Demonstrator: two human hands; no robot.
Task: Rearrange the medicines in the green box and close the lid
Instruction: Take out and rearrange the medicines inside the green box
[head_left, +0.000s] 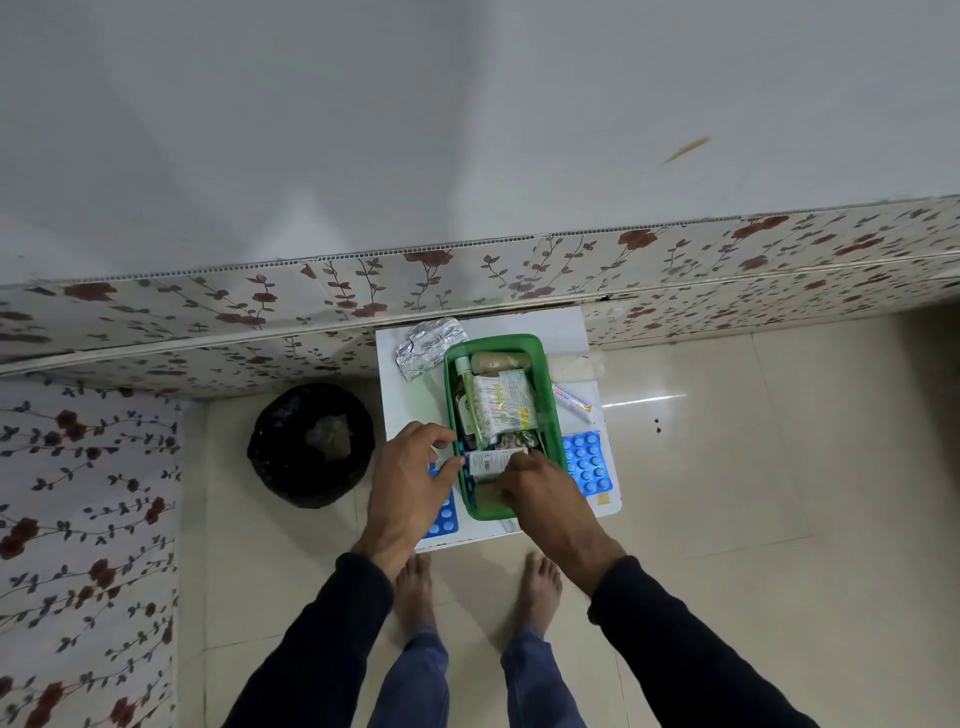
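An open green box (548, 395) stands on a small white table (410, 395), packed with medicines: a brown bottle (498, 362) at the far end and a clear packet (501, 408) in the middle. My right hand (535, 488) reaches into the near end, its fingers pinching a white labelled medicine pack (488, 461). My left hand (410, 467) hovers at the box's left rim, fingers spread, thumb touching the same pack's left end. No lid is in view.
Outside the box lie silver foil strips (428, 345) at the far left, a small tube (571, 399) on the right, a blue blister sheet (587, 462) on the right and another (444, 517) under my left hand. A black-lined bin (311, 444) stands left of the table.
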